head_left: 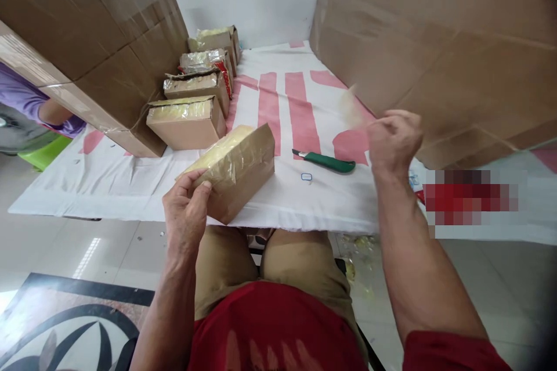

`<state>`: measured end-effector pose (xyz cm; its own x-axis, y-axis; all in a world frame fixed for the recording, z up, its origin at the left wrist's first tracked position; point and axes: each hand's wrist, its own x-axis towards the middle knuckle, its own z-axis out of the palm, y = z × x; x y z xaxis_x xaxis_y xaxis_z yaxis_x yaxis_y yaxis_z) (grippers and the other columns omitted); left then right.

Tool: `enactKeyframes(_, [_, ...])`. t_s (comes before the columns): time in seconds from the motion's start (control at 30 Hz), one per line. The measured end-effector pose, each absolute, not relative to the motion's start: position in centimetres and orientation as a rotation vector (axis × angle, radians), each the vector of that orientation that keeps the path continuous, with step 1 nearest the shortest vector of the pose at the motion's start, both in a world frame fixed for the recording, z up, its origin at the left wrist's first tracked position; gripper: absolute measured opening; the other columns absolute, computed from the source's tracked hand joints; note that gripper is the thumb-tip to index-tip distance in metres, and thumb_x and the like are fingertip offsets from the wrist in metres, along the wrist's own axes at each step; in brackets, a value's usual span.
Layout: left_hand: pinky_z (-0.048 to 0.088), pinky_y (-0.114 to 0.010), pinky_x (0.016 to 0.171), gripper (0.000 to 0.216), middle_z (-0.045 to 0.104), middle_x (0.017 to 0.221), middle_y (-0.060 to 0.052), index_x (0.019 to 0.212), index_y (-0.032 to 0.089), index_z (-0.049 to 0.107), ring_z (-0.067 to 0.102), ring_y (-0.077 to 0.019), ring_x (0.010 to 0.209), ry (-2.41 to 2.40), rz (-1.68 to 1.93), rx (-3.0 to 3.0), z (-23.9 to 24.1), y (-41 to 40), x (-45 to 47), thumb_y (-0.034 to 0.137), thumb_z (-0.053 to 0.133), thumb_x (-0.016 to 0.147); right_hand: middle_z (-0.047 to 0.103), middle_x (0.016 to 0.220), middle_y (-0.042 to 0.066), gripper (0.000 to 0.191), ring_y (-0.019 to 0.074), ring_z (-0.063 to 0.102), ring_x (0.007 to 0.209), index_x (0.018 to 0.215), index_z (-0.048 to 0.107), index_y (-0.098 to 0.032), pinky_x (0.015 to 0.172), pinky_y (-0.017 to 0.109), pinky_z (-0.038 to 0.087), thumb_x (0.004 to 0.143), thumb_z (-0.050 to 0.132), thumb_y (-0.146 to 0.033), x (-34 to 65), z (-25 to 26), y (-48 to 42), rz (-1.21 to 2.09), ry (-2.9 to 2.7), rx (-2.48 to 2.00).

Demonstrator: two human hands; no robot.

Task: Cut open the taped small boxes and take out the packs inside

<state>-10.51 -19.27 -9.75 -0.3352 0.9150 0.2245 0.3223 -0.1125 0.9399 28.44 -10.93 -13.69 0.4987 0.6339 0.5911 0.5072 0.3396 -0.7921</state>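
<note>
My left hand (185, 208) grips the near end of a small cardboard box (237, 170) wrapped in clear tape, tilted at the table's front edge. My right hand (394, 139) is raised to the right, fingers pinched on a strip of clear tape (350, 105) that looks blurred. A green utility knife (326, 162) lies on the white and red table cover (282, 110) between my hands. A small blue-rimmed piece (307, 176) lies just in front of the knife.
Several taped small boxes (187, 121) stand in a row at the back left. Large cardboard cartons stand at the left (87, 40) and right (435, 40). Another person's purple sleeve (26, 98) shows at far left. Tape scraps (361, 243) lie on the floor.
</note>
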Motion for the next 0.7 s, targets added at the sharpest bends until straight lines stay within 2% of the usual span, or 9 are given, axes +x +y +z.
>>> enactKeyframes(0.07, [0.056,-0.037,0.092,0.033,0.079,0.101,-0.006,0.104,0.017,0.080,0.072,-0.0242,0.099,1.638,1.459,1.387,-9.6,-19.2,-10.2,0.033,0.070,0.077,0.067,0.102,0.012,0.021,0.0282,0.062,0.103,0.062,0.051,-0.026,0.089,0.042,0.045,0.075,0.064,-0.014,25.0,-13.8,-12.4,-0.155,-1.208,-1.381])
enactKeyframes(0.1, [0.057,-0.038,0.092,0.035,0.079,0.102,-0.006,0.107,0.017,0.080,0.072,-0.0243,0.099,1.643,1.456,1.397,-9.6,-19.2,-10.1,0.033,0.070,0.078,0.069,0.104,0.012,0.018,0.0291,0.064,0.102,0.065,0.053,-0.024,0.090,0.044,0.044,0.076,0.065,-0.015,22.8,-13.9,-13.1,-0.223,-1.303,-1.392])
enactKeyframes(0.27, [0.060,-0.037,0.090,0.040,0.078,0.106,-0.009,0.116,0.017,0.077,0.072,-0.0242,0.100,1.629,1.457,1.466,-10.0,-19.2,-10.0,0.033,0.068,0.080,0.073,0.092,0.007,0.014,0.0252,0.064,0.086,0.076,0.060,-0.022,0.080,0.040,0.040,0.089,0.060,-0.016,12.1,-13.4,-15.5,-0.236,-1.666,-1.320])
enactKeyframes(0.37, [0.060,-0.034,0.082,0.042,0.078,0.100,-0.008,0.120,0.017,0.076,0.073,-0.0216,0.089,1.596,1.448,1.444,-10.0,-19.2,-10.1,0.032,0.068,0.081,0.075,0.088,0.006,0.017,0.0223,0.063,0.079,0.081,0.063,-0.021,0.078,0.039,0.038,0.096,0.056,-0.018,8.5,-13.3,-16.3,-0.261,-1.755,-1.204])
enactKeyframes(0.43, [0.060,-0.032,0.077,0.044,0.078,0.094,-0.006,0.122,0.016,0.074,0.072,-0.0193,0.081,1.575,1.436,1.412,-10.0,-19.2,-10.1,0.031,0.068,0.081,0.075,0.087,0.005,0.015,0.0214,0.062,0.076,0.084,0.065,-0.021,0.079,0.039,0.039,0.096,0.057,-0.019,7.2,-13.4,-16.7,-0.233,-1.774,-1.164])
enactKeyframes(0.53, [0.058,-0.029,0.076,0.045,0.078,0.097,-0.007,0.122,0.016,0.074,0.072,-0.0183,0.082,1.558,1.438,1.378,-9.9,-19.2,-10.1,0.030,0.070,0.079,0.076,0.085,0.005,0.007,0.0225,0.064,0.078,0.096,0.068,-0.021,0.081,0.039,0.041,0.093,0.061,-0.021,6.4,-13.7,-17.1,-0.135,-1.759,-1.177])
enactKeyframes(0.63, [0.058,-0.028,0.074,0.044,0.078,0.094,-0.005,0.120,0.016,0.075,0.071,-0.0174,0.080,1.547,1.448,1.361,-9.8,-19.3,-10.1,0.030,0.070,0.079,0.078,0.093,0.006,0.023,0.0233,0.068,0.085,0.108,0.069,-0.021,0.084,0.039,0.044,0.092,0.055,-0.015,6.4,-13.9,-17.5,-0.029,-1.747,-1.131])
enactKeyframes(0.7, [0.056,-0.027,0.070,0.042,0.077,0.088,-0.003,0.118,0.016,0.076,0.069,-0.0160,0.074,1.552,1.457,1.359,-9.7,-19.3,-10.1,0.030,0.070,0.078,0.078,0.103,0.007,0.033,0.0221,0.070,0.094,0.108,0.071,-0.021,0.086,0.037,0.048,0.089,0.047,-0.007,6.7,-14.0,-17.9,0.100,-1.700,-1.045])
